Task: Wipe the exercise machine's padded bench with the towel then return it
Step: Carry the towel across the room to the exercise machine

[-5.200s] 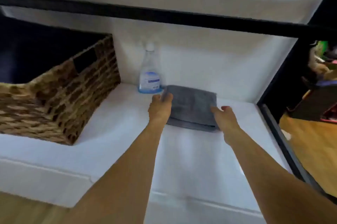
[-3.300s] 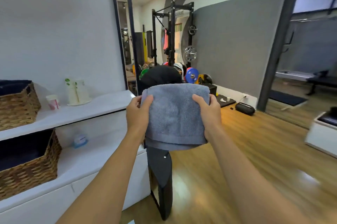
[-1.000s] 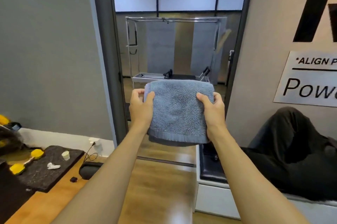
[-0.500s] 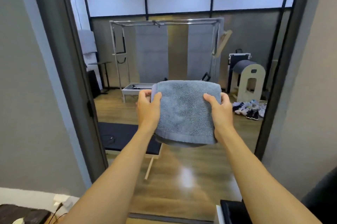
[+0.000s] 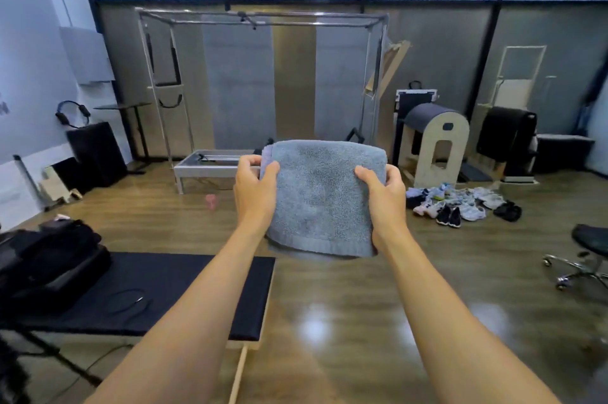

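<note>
I hold a folded grey towel (image 5: pixel 320 196) up in front of me at chest height. My left hand (image 5: pixel 255 188) grips its left edge and my right hand (image 5: pixel 383 191) grips its right edge. Behind the towel, at the far wall, stands a metal-framed exercise machine (image 5: pixel 210 163) with a tall cage frame; the towel hides most of its bed. A black padded bench (image 5: pixel 184 285) on a wooden frame lies low at the near left, with a thin black ring lying on it.
Black bags (image 5: pixel 49 259) rest on the left end of the near bench. A barrel-shaped padded unit (image 5: pixel 434 137) and several shoes (image 5: pixel 460 203) sit at the right. An office chair base (image 5: pixel 582 265) stands at the far right. Wooden floor (image 5: pixel 345 298) stretches ahead.
I have passed through the doorway into the room. The towel stays held in both hands, and the machine, bench and shoes are closer and fully in view.
</note>
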Motion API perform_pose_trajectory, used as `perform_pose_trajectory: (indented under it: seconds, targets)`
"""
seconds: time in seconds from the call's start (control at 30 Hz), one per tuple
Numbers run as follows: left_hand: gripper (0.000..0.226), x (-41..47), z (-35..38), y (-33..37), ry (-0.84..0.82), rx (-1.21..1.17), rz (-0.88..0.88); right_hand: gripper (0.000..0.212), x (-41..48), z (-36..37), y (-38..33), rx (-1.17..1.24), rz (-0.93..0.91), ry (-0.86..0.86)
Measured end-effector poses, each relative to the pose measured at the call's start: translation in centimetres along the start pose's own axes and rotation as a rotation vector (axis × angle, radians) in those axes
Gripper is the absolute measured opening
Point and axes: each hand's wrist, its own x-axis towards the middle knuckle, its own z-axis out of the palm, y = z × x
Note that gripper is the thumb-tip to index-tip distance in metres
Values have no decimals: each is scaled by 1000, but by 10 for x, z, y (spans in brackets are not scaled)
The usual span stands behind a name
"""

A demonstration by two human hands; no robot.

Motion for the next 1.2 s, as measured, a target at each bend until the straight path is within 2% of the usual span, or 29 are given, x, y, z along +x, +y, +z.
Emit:
perform_pose_trajectory:
  seconds: [0.23, 0.57, 0.73, 0.9, 1.2]
  targets:
    - [12, 168, 136, -77, -76, -56, -30, 26, 204, 33, 66, -65, 7, 91]
    - [13, 402, 316, -216, 20, -30, -81, 22, 515, 93, 194, -48, 29, 30]
    - [11, 531, 375, -261, 52, -6, -85, 22, 650, 148, 233, -70, 48, -27]
    - [12, 662, 427, -332, 104, 25, -44, 31, 779, 213, 301, -91, 45, -70]
    - [16, 870, 511, -459, 137, 40, -112, 30, 990, 313, 421, -93, 100, -87]
